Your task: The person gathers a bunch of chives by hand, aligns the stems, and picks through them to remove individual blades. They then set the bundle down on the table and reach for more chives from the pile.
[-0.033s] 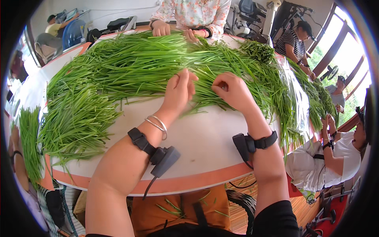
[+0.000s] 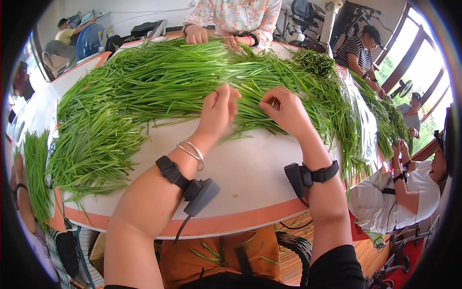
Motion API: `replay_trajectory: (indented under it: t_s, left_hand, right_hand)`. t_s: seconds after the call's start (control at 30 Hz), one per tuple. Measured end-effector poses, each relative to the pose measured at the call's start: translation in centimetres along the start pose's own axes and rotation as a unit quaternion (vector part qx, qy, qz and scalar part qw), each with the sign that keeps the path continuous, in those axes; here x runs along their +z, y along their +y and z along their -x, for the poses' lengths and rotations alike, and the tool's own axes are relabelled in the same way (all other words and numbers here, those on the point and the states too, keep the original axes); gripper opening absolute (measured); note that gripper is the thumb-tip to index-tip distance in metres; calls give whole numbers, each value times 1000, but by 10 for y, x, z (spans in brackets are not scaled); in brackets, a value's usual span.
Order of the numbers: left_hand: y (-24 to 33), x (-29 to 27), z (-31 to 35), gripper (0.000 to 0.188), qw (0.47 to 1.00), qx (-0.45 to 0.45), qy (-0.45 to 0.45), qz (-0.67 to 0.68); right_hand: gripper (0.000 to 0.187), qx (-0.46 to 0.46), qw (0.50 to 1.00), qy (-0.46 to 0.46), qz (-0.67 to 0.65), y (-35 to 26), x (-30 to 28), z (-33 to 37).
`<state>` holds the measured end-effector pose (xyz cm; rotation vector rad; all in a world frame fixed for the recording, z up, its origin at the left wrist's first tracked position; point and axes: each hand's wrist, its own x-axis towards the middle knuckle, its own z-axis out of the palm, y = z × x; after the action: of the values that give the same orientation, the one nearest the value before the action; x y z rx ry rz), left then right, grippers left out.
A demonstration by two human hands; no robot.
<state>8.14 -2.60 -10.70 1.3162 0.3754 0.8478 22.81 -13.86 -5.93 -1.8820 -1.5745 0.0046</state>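
Note:
Long green garlic chives (image 2: 163, 72) lie in a broad heap across the white table. Over the near edge of the heap, my left hand (image 2: 217, 110) is closed, with its fingers curled and the thumb along them. Whatever it grips, if anything, is hidden. To its right, my right hand (image 2: 287, 111) makes a pinch, thumb against forefinger; nothing between the tips can be made out. Chive stems lie on the table between and behind both hands. A silver bangle circles my left wrist, and black straps with grey devices are on both forearms.
Another pile of chives (image 2: 96, 149) lies at the left. A darker bunch (image 2: 315, 62) sits at the far right. Across the table, a person in a floral shirt (image 2: 245, 19) has both hands at the heap. Clear plastic sheeting (image 2: 358, 111) stands at the right; other people work beyond it.
My right hand has shifted very slightly to the right, its pinch kept. My left hand looks unmoved.

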Motion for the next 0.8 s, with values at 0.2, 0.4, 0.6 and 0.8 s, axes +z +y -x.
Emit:
replay_trajectory:
  t_s: [0.2,0.4,0.6,0.8]
  left_hand:
    - [2,2,1,35,997,52,33,38]
    - [4,7,4,33,997,75,9,35]
    - [3,7,3,23,995,99,22,18]
    - [0,12,4,24,993,105,50,-14]
  right_hand:
    - [16,-8,996,-85,5,-8,8,3]
    - [13,62,987,-81,123,-11,9,7]
    - [10,5,999,39,-12,-3,8,0]
    - [10,22,953,3,-303,0,15,0]
